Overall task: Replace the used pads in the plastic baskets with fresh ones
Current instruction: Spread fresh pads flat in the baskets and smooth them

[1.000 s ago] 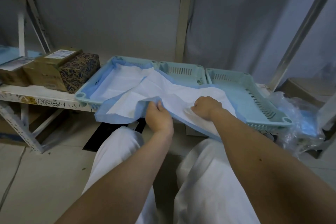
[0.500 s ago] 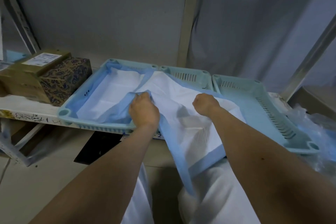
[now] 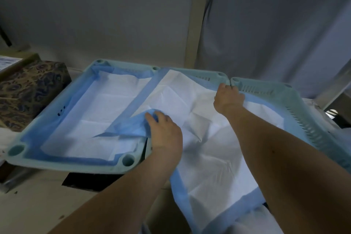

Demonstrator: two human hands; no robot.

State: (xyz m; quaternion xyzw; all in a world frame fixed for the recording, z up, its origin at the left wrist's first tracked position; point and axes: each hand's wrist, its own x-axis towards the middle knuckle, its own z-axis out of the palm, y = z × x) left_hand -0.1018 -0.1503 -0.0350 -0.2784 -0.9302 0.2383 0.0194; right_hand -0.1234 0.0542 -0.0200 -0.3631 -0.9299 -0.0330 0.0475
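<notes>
Here, three baskets [image 3: 121,165], two pads [image 3: 207,157], two hands [image 3: 165,129]

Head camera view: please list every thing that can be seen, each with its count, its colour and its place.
plastic baskets: three, pale green, side by side on the shelf.
fitted pad: one, white with blue border, lying in the left basket.
loose pad: one, white with blue border, over the middle basket, its near end hanging off the shelf.
patterned box: one, brown and dark blue, left of the baskets.
shelf: one, whitish, under the baskets.
curtain: one, grey, behind at right.
left hand: one, gripping the loose pad's folded blue corner.
right hand: one, holding the pad's far right edge.
</notes>
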